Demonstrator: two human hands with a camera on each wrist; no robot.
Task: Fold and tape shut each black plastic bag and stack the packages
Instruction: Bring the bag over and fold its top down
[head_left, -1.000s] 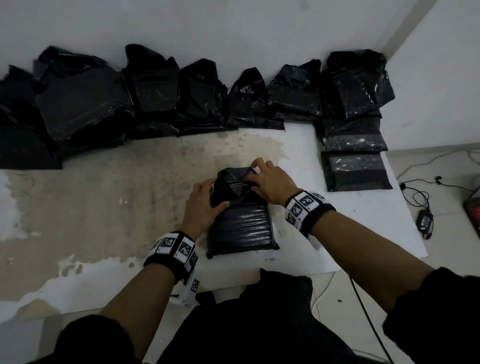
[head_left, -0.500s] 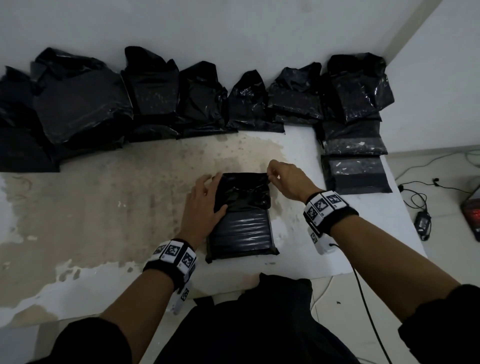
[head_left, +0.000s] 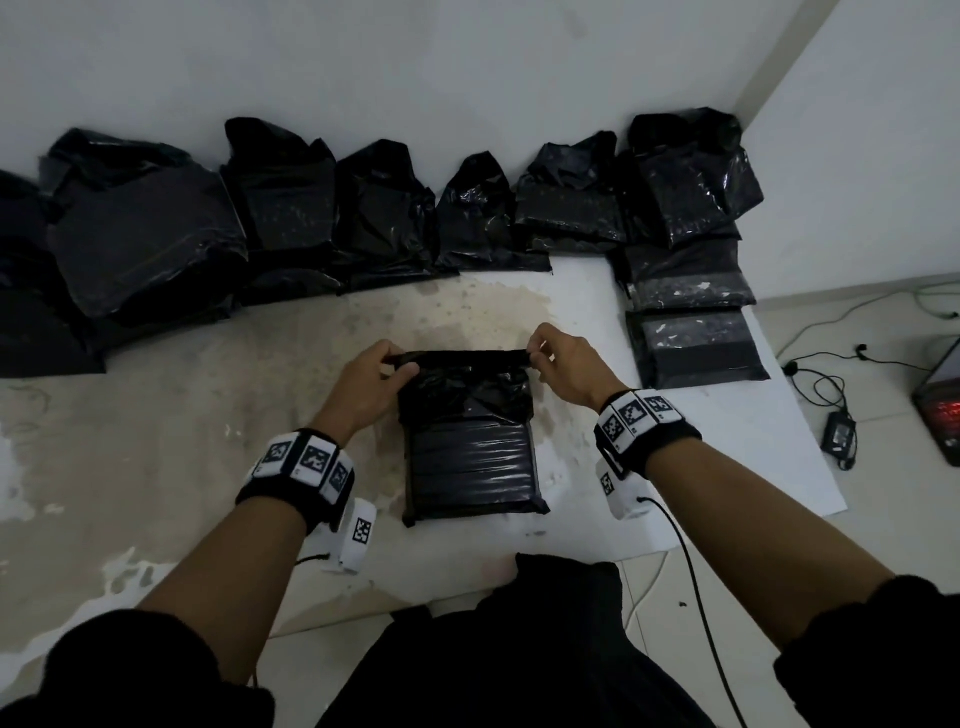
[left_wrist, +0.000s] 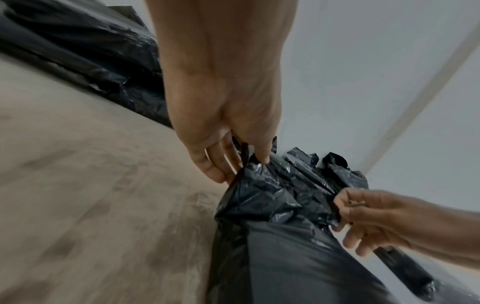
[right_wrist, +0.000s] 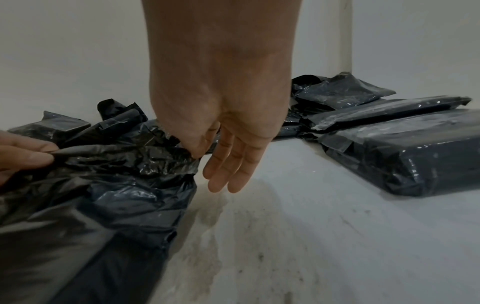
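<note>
Pinching the loose mouth of the bag (head_left: 470, 441) at its two far corners, both hands hold the plastic stretched into a straight band above the packed block. The left hand (head_left: 371, 387) has thumb and fingers clamped on the left corner; the right hand (head_left: 563, 371) nips the right corner between thumb and forefinger, its other fingers hanging straight and free (the right wrist view shows this plainly). The bag lies flat on the table (head_left: 156, 441), just in front of the person, its lower part smooth and tight over whatever is inside, its upper part crumpled.

By the look of it, the fold is only starting and no tape shows in any view. Several things could spoil it. The plastic is thin and slippery, so a light two-finger nip on the right may let that corner slide out as the flap comes over, leaving a skewed fold. Pulling the band too taut could tear it or drag the block across the table. The bunched creases under the band may trap air and make the flap spring open before tape goes on.

Finished packages (head_left: 696, 345) lie stacked at the right edge, well apart from the hands; unsealed bags (head_left: 291, 208) line the wall behind.
</note>
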